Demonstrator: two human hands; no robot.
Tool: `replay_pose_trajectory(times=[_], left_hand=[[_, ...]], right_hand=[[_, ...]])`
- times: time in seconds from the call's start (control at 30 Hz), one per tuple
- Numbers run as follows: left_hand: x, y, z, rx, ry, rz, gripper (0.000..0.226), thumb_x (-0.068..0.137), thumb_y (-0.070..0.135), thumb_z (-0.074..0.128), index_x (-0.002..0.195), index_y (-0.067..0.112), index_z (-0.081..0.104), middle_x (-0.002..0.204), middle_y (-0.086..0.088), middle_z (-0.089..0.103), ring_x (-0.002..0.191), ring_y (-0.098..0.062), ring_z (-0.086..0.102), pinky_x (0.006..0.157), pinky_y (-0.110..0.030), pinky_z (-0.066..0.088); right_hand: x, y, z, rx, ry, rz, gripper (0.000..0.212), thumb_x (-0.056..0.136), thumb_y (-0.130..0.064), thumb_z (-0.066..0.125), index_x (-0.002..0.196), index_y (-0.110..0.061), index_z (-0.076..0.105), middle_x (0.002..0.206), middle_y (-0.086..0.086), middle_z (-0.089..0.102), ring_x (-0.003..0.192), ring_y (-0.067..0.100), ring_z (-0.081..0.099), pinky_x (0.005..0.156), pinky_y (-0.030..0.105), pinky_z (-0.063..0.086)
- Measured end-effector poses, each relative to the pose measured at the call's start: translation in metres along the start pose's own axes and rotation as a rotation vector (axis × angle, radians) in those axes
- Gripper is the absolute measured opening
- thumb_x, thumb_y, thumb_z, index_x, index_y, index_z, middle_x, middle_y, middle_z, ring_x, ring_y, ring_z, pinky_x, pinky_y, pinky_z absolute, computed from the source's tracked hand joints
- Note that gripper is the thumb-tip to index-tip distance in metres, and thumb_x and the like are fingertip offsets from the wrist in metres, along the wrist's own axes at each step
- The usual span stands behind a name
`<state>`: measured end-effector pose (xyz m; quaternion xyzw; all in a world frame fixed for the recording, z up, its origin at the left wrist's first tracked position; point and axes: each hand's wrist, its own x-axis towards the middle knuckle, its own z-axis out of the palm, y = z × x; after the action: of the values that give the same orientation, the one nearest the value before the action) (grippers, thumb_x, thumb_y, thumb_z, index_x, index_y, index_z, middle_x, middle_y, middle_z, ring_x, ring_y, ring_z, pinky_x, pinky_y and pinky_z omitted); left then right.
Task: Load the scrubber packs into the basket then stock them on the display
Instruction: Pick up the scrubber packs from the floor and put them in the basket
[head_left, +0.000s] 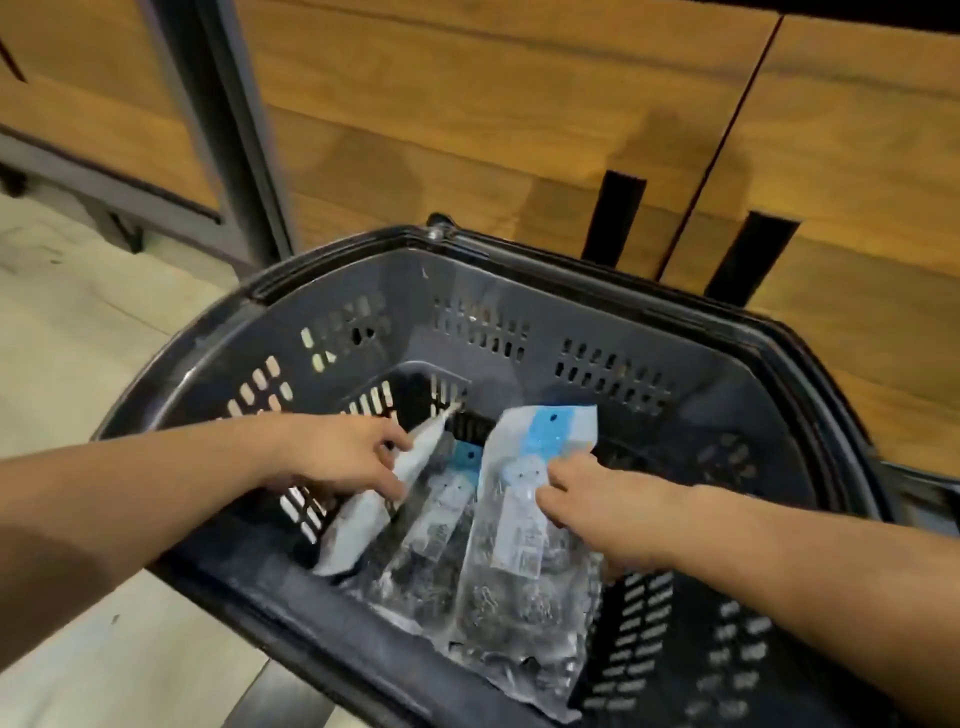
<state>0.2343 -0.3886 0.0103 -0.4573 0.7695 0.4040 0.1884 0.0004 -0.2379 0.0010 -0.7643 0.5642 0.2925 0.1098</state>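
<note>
Three scrubber packs lie side by side in the bottom of the basket, their long sides running near to far. The left pack stands on edge and shows a plain white back. The middle pack and the right pack are clear bags of dark scrubbers, each with a blue header and a white label. The print on the labels is too small and blurred to read.

The left hand pinches the left pack near its far end, thumb above and fingers below. The right hand holds the right pack by its right edge, fingers over its face and thumb hidden.

The basket is dark grey plastic with slotted walls. Beyond it are wood panels and two black bars. Pale floor shows on the left.
</note>
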Motion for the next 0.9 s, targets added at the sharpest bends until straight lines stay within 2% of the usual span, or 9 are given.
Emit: replay_pose_trajectory(times=[0.07, 0.17, 0.23, 0.3, 0.43, 0.57, 0.67, 0.73, 0.9], left_hand=[[0.01, -0.003, 0.01, -0.02, -0.184, -0.056, 0.061, 0.083, 0.027, 0.075, 0.135, 0.033, 0.043, 0.121, -0.005, 0.058, 0.096, -0.017, 0.063, 0.062, -0.032, 0.052], [0.02, -0.009, 0.009, 0.061, -0.201, -0.075, 0.066, 0.077, 0.038, 0.076, 0.135, 0.035, 0.046, 0.116, -0.004, 0.06, 0.102, -0.019, 0.065, 0.079, -0.041, 0.06], [0.024, -0.014, 0.007, 0.157, -0.175, -0.075, 0.078, 0.065, 0.049, 0.076, 0.136, 0.035, 0.047, 0.117, -0.01, 0.063, 0.095, -0.02, 0.065, 0.089, -0.047, 0.058], [0.023, -0.011, 0.006, 0.219, -0.167, -0.073, 0.071, 0.071, 0.05, 0.075, 0.135, 0.035, 0.048, 0.117, -0.012, 0.066, 0.083, -0.016, 0.06, 0.079, -0.036, 0.06], [0.005, 0.012, -0.002, 0.303, -0.016, 0.036, 0.052, 0.086, 0.041, 0.071, 0.133, 0.027, 0.052, 0.107, 0.0, 0.068, 0.083, -0.015, 0.065, 0.074, -0.031, 0.054], [-0.026, 0.082, -0.011, 0.029, 0.241, 0.228, 0.035, 0.083, 0.035, 0.076, 0.114, 0.031, 0.061, 0.103, 0.007, 0.07, 0.074, -0.003, 0.062, 0.061, -0.016, 0.042], [-0.05, 0.159, 0.004, -0.197, 0.324, 0.421, 0.031, 0.083, 0.03, 0.076, 0.112, 0.029, 0.065, 0.105, 0.004, 0.072, 0.095, -0.015, 0.068, 0.077, -0.031, 0.052], [-0.065, 0.215, 0.026, -0.291, 0.344, 0.542, 0.027, 0.086, 0.026, 0.073, 0.111, 0.024, 0.066, 0.098, 0.0, 0.071, 0.093, -0.019, 0.066, 0.08, -0.04, 0.054], [-0.095, 0.346, 0.105, -0.425, 0.338, 0.742, 0.017, 0.088, 0.027, 0.071, 0.105, 0.024, 0.067, 0.098, -0.001, 0.072, 0.087, -0.012, 0.066, 0.076, -0.035, 0.052]], right_hand=[[0.003, -0.004, 0.009, 0.089, -0.293, -0.002, 0.066, 0.082, -0.018, 0.079, 0.136, -0.011, 0.044, 0.137, 0.016, 0.047, 0.126, 0.036, 0.047, 0.098, 0.041, 0.043], [0.003, -0.009, 0.017, 0.116, -0.537, 0.027, 0.073, 0.087, -0.024, 0.076, 0.15, -0.017, 0.038, 0.146, 0.01, 0.049, 0.132, 0.03, 0.048, 0.101, 0.033, 0.041], [0.003, -0.01, 0.018, 0.117, -0.571, 0.026, 0.073, 0.09, -0.024, 0.073, 0.152, -0.017, 0.036, 0.15, 0.01, 0.046, 0.134, 0.029, 0.046, 0.101, 0.03, 0.04], [0.001, -0.011, 0.012, 0.157, -0.521, 0.04, 0.073, 0.091, -0.029, 0.072, 0.153, -0.018, 0.035, 0.152, 0.008, 0.043, 0.136, 0.029, 0.044, 0.104, 0.032, 0.039], [-0.015, -0.002, -0.013, 0.25, -0.301, 0.083, 0.065, 0.091, -0.043, 0.068, 0.148, -0.025, 0.041, 0.145, 0.004, 0.05, 0.128, 0.028, 0.05, 0.097, 0.037, 0.042], [-0.071, 0.026, -0.043, 0.312, 0.166, 0.14, 0.05, 0.094, -0.052, 0.058, 0.137, -0.031, 0.049, 0.13, -0.004, 0.06, 0.118, 0.021, 0.055, 0.088, 0.036, 0.047], [-0.143, 0.049, -0.048, 0.4, 0.501, 0.24, 0.037, 0.094, -0.05, 0.058, 0.127, -0.033, 0.055, 0.119, -0.008, 0.063, 0.11, 0.016, 0.059, 0.089, 0.037, 0.051], [-0.198, 0.065, -0.034, 0.457, 0.738, 0.302, 0.033, 0.091, -0.048, 0.059, 0.117, -0.029, 0.061, 0.108, -0.008, 0.066, 0.101, 0.016, 0.062, 0.085, 0.042, 0.054], [-0.323, 0.101, 0.056, 0.527, 1.077, 0.583, 0.02, 0.09, -0.037, 0.065, 0.102, -0.021, 0.065, 0.094, -0.004, 0.066, 0.086, 0.015, 0.062, 0.08, 0.042, 0.055]])
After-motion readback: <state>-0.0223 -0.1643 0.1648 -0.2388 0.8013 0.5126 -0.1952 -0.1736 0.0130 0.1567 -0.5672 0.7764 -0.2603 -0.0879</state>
